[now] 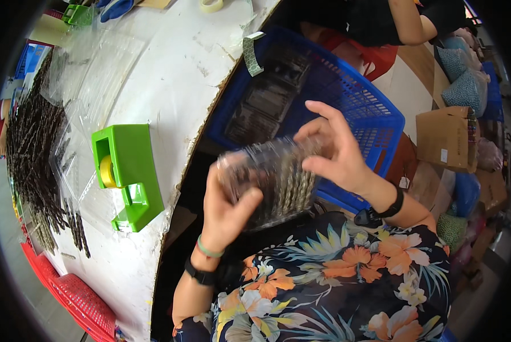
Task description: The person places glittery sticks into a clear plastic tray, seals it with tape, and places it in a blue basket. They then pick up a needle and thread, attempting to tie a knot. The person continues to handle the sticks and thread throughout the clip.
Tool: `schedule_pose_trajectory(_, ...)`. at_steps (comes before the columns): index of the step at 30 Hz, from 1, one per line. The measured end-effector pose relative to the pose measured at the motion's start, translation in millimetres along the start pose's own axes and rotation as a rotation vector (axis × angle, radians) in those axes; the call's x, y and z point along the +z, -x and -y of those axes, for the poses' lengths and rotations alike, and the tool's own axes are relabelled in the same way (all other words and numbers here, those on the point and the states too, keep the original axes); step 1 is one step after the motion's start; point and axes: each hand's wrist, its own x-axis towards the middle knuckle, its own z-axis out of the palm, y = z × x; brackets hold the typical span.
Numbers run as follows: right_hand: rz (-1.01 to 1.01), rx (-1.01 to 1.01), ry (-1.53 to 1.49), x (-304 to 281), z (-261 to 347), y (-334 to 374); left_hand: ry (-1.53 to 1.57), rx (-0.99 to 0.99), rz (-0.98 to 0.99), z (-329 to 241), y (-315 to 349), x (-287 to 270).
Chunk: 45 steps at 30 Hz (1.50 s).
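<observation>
The box [270, 176] is apparently being handled in mid-air; by the next move, a steady hold at both ends is probably called for. It is held between the hands, beside the table [175, 62] and near the blue basket [375, 94]. Its left end is gripped by the left hand [221, 214]; at its right end, the right hand's [341, 151] fingers are spread, their contact obscured by blur.

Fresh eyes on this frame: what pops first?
The bright green tape dispenser on the white table, left of centre. Then the clear plastic box of twisted strands in the left hand, right hand at its edge. Beyond it, a blue basket holding dark packs.
</observation>
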Motion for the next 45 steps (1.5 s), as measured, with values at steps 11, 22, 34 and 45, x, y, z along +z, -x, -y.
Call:
schedule_pose_trajectory(11,-0.251,0.577,-0.674,-14,-106,25,0.7,-0.251,-0.413,111,-73,14)
schedule_pose_trajectory(22,-0.445,0.714,-0.472,-84,-234,-33,0.329,-0.675,-0.378,84,-46,29)
schedule_pose_trajectory(34,-0.709,0.675,0.406,-128,-341,-112,0.282,-0.599,-0.237,52,-35,8)
schedule_pose_trajectory(45,-0.876,-1.063,1.122,-95,89,-148,-0.099,-0.208,0.245,-64,-13,24)
